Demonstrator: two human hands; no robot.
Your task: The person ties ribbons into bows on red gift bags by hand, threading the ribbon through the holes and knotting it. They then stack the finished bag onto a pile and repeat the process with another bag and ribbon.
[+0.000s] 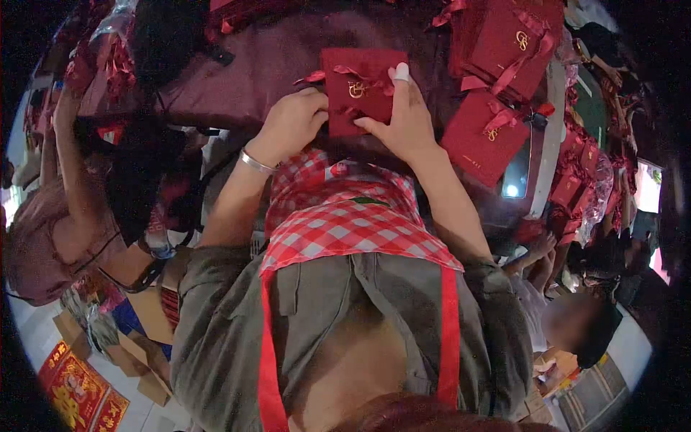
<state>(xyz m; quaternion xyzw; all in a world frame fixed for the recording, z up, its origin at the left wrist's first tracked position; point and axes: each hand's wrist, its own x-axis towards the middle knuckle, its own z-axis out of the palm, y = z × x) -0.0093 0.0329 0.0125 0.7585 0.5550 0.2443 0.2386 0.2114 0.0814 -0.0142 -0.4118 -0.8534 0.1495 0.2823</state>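
A flat dark-red pouch [342, 97] with a gold emblem and red ribbon lies in front of me at the table edge. My left hand [291, 122], below a silver bracelet, is closed at the pouch's left edge; its fingertips are partly hidden there. My right hand [404, 119] grips the right side, thumb across the front and a white cover on one fingertip. Ribbon loops show between the two hands. To the right lies a similar red pouch [479, 144], close to my right wrist but apart from it.
More red pouches [504, 43] are stacked at the upper right. A phone-like dark device [515, 173] lies by the table's right edge. Other people work at both sides, including an arm [68, 155] at left. Cardboard [137, 353] is on the floor.
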